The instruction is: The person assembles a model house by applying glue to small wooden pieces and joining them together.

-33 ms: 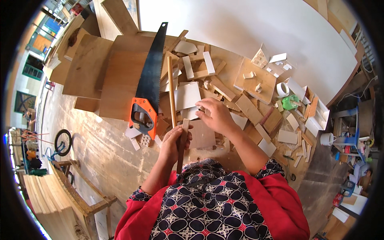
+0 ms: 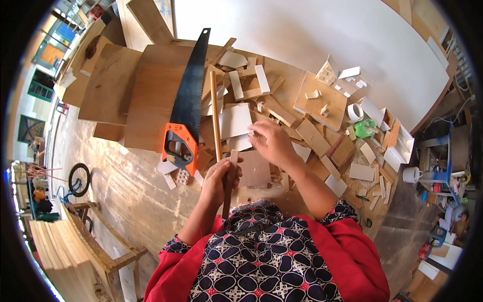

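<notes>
My left hand (image 2: 215, 180) is closed around a narrow wooden strip (image 2: 231, 176), which stands nearly upright, its top end pale and its side dark brown. To the right, my right hand (image 2: 274, 143) pinches a small pale piece (image 2: 251, 133) between thumb and fingers; its kind is too small to make out. Beneath that hand lie a white board offcut (image 2: 235, 120) and a light brown square panel (image 2: 255, 168). A long thin wooden stick (image 2: 216, 113) rises just beyond my left hand. Left of it rests a handsaw (image 2: 190, 90) with an orange and black handle.
Wood offcuts (image 2: 279, 109) are heaped across the bench. At the right stand a small model house (image 2: 329, 73), a tape roll (image 2: 355, 112), a green cup-like container (image 2: 365, 129) and a white box (image 2: 397, 151). Brown boards (image 2: 151, 95) stand at the left. A large white sheet (image 2: 312, 35) spans the back.
My right hand's fingers have drawn closer together, and a small pale piece now shows at their tips. The left hand and the strip have stayed in place.
</notes>
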A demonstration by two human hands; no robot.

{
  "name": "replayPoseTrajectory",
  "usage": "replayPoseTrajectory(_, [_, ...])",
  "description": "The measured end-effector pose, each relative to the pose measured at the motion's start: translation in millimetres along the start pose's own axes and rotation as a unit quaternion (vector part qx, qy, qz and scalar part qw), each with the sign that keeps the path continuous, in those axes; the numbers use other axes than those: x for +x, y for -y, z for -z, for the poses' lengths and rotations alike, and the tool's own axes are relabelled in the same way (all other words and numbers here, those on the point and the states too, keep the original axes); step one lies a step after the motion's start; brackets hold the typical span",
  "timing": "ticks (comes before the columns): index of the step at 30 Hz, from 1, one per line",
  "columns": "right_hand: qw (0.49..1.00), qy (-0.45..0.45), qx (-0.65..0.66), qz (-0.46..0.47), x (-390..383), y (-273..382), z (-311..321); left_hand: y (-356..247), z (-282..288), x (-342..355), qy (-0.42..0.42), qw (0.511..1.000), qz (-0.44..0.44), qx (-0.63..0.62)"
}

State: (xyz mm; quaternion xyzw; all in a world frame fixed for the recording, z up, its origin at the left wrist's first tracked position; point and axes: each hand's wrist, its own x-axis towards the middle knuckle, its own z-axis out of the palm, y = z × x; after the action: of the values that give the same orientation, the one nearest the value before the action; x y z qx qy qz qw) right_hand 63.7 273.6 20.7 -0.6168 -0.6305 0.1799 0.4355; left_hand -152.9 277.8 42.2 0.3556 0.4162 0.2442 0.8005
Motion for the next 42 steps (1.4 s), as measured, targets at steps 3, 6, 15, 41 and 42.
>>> replayPoseTrajectory(3, [0.996,-0.061,-0.055,-0.027,19.2,-23.4,6.5,3.5,-1.1,3.7,0.02,1.0,-0.003,-0.016])
replayPoseTrajectory(6, [0.991,-0.044,-0.066,-0.105,37.4,-45.4,5.7,6.6,-0.3,7.0,0.024,0.998,0.007,-0.056])
replayPoseTrajectory(15, [0.993,-0.048,-0.07,-0.083,47.9,-57.1,-1.8,6.7,10.0,9.8,0.013,0.998,0.005,-0.059])
replayPoseTrajectory(41, [0.73,-0.034,0.614,-0.298,0.1,9.7,63.4,-11.6,10.1,4.9,0.017,0.995,-0.057,-0.084])
replayPoseTrajectory(42, [0.738,-0.029,0.604,-0.301,-0.9,9.9,62.7,-12.9,6.5,4.2,0.015,0.996,-0.053,-0.075])
